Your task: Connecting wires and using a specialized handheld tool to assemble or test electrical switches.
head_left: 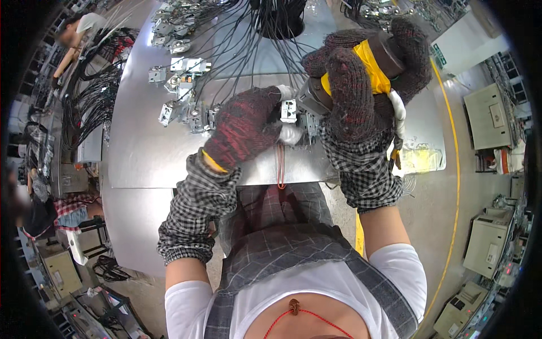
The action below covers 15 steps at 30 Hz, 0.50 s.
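Note:
My left hand [244, 127], in a dark red-black knit glove with white-wrapped fingertips, pinches a small silvery metal latch-like part [288, 111] above the table's front area. My right hand [347, 93], gloved the same way, is wrapped round a dark handheld power tool [366, 63] banded with yellow tape. The tool's grey front end [314, 97] points left and lies close beside the metal part; whether they touch I cannot tell. More silvery metal [309, 125] shows just under the tool's end. A thin orange-red cord loop [280, 164] hangs below my left fingertips.
Several metal parts on black cables [183, 85] lie left of my hands on the metal table [144, 161]. The cables gather in a dark round opening [280, 25] at the back. Pale cabinets [488, 116] stand at right. Another person [84, 34] works at the far left.

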Tool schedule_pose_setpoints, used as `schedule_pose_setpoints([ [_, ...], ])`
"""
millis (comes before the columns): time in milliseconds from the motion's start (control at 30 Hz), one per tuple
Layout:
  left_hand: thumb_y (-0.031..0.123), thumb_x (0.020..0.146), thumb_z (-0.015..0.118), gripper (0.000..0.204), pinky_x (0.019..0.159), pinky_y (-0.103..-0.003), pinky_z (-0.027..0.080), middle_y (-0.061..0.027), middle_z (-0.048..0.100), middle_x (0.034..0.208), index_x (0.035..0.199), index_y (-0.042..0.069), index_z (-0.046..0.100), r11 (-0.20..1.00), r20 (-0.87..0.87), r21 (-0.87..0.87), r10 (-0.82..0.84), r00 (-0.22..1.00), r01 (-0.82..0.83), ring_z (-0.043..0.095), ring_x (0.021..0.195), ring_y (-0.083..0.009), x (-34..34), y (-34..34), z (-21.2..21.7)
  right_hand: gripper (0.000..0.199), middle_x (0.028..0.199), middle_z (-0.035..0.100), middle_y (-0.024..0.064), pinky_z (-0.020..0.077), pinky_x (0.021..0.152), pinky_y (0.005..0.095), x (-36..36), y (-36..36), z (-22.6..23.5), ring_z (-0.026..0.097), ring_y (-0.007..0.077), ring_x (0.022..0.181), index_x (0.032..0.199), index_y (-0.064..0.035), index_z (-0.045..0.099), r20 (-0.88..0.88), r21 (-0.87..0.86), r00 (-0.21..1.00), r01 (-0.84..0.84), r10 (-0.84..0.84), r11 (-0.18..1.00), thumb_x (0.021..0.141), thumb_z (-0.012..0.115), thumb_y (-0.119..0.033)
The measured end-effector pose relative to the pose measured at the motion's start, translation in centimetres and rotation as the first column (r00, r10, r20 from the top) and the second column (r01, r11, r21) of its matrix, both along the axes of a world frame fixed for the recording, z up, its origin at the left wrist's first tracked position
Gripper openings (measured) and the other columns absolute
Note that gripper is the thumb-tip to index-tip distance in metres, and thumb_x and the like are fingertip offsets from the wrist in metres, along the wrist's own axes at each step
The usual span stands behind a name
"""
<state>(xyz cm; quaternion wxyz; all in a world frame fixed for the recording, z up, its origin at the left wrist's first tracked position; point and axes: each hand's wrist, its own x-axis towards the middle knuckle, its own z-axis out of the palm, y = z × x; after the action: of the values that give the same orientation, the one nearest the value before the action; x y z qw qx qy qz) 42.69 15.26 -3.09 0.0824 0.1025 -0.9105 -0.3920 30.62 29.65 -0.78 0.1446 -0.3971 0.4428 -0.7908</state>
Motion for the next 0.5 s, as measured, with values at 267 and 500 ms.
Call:
schedule_pose_setpoints([
  [267, 0.042, 0.064, 0.087, 0.095, 0.107, -0.047, 0.043, -0.0146, 0.057, 0.129, 0.138, 0.0, 0.046, 0.927, -0.231, 0.374, 0.115, 0.966, -0.022, 0.057, 0.118, -0.0315, 5.3, -1.6, 1.5, 0.064, 0.125, 0.056, 0.0148, 0.0558, 0.091, 0.039, 0.2, -0.7, -0.2, 0.063, 0.023, 0.107, 0.147, -0.0117, 0.026, -0.049, -0.022, 0.994, 0.092, -0.093, 0.996, 0.095, 0.063, -0.012],
  [500, 0.047, 0.068, 0.075, 0.078, 0.104, -0.047, 0.038, -0.0106, 0.06, 0.117, 0.134, 0.013, 0.052, 0.539, -0.092, -0.842, -0.111, 0.99, -0.018, 0.054, 0.109, -0.0295, 5.1, -1.5, -1.6, 0.065, 0.118, 0.059, 0.0121, 0.0602, 0.084, 0.0388, 1.4, -0.9, 1.3, 0.066, 0.0206, 0.096, 0.144, -0.0145, 0.029, 0.036, -0.243, 0.996, 0.082, -0.076, 0.966, 0.092, 0.067, -0.006],
])
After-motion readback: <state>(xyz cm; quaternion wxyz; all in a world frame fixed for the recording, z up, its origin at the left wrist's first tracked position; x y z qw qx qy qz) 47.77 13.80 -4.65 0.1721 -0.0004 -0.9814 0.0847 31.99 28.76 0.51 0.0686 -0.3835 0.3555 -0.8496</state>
